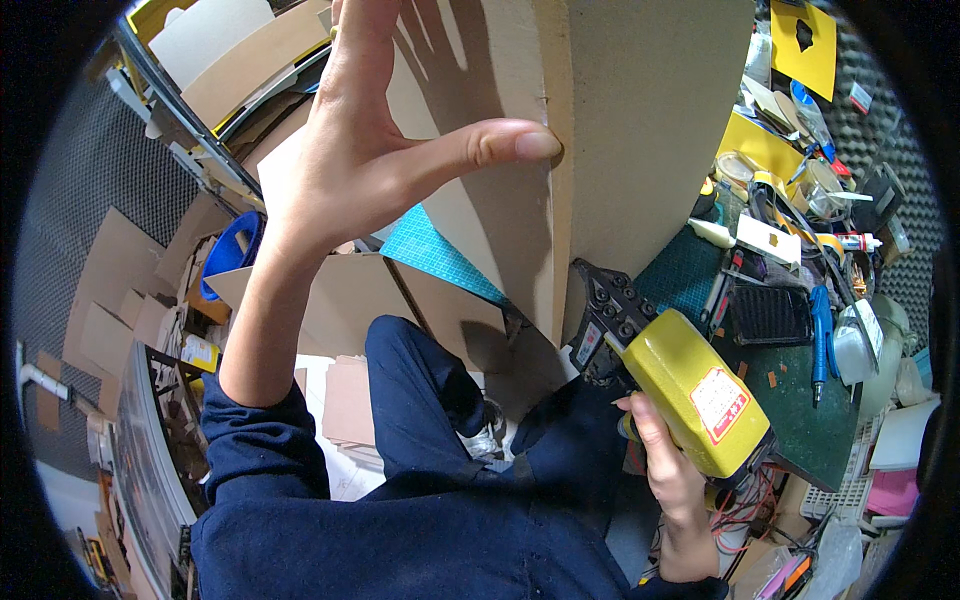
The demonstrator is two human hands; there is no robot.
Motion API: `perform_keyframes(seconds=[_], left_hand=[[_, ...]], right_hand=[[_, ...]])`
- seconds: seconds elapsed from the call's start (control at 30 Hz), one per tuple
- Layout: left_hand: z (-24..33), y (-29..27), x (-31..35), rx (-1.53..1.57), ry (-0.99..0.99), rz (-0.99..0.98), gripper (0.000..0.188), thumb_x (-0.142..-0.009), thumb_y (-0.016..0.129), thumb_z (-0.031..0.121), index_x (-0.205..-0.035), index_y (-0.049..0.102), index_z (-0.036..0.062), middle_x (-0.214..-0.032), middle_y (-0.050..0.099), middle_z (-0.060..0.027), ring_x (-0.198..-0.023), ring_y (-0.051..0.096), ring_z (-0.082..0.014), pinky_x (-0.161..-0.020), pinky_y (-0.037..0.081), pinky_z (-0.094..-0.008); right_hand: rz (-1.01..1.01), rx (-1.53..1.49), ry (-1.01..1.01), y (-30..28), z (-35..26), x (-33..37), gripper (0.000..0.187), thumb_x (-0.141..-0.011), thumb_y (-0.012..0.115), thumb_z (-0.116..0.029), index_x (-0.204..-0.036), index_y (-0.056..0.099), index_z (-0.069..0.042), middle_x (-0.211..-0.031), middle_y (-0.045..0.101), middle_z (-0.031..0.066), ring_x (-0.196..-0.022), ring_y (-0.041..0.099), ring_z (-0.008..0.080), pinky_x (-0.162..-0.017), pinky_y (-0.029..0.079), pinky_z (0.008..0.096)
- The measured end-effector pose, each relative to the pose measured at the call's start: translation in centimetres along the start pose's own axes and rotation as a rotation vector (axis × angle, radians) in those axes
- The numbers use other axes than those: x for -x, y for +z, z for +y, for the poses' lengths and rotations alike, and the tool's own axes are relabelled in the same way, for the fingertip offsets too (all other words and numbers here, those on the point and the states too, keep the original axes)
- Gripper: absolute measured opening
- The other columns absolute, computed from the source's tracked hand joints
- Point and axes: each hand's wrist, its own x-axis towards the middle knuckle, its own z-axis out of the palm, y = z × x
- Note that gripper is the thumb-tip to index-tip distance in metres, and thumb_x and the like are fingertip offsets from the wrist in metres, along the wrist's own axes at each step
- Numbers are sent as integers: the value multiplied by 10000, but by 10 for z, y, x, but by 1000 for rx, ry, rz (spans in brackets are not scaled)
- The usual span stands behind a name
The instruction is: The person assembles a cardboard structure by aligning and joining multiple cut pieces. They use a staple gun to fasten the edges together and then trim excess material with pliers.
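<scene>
A large tan board stands in front of me, with its pale right face and a long narrow edge showing. My left hand is stretched out flat over the board's left face. Its thumb points right, and the tip reaches the narrow edge; the fingers run out of the picture at the top. Low on the right, my right hand is closed around a yellow power tool with a black, bolted head. That head is close to the board's lower end. The tool's grip is mostly hidden.
A teal cutting mat shows behind the board. At right, a dark green work surface carries a black tray, a blue pen-like tool and clutter. Cardboard pieces lie below my knee; a blue bucket stands left.
</scene>
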Motion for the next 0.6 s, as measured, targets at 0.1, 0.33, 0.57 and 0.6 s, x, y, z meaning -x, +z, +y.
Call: perform_keyframes(seconds=[0.1,0.33,0.57,0.6], left_hand=[[2,-1,-3,-5,18,6,1027,-678,910,402,-1424,332,-1,-1309,498,-179,-1235,503,-274,-1026,409,-444],[6,0,0,23,-26,-3,1021,-686,907,393,-1424,321,1,-1309,497,-176,-1233,502,-272,-1019,411,-445],[-8,4,0,100,38,16,1019,-687,910,375,-1427,311,9,-1314,498,-172,-1229,503,-270,-1022,406,-446],[-8,3,0,84,45,12,1020,-687,911,372,-1427,310,9,-1313,498,-172,-1228,503,-269,-1022,406,-446]], right_hand=[[-18,-1,-3,-1,4,1,285,-837,753,-41,-1068,593,12,-995,628,103,-892,634,204,-790,494,305],[-42,22,45,-2,14,1,285,-841,752,-39,-1067,585,4,-995,626,96,-886,627,198,-795,489,307],[-36,24,54,-5,18,1,303,-837,755,-38,-1081,580,2,-1006,634,96,-912,627,193,-817,486,307],[-47,40,97,-5,19,2,304,-836,756,-38,-1081,580,2,-1007,636,97,-914,629,194,-818,487,308]])
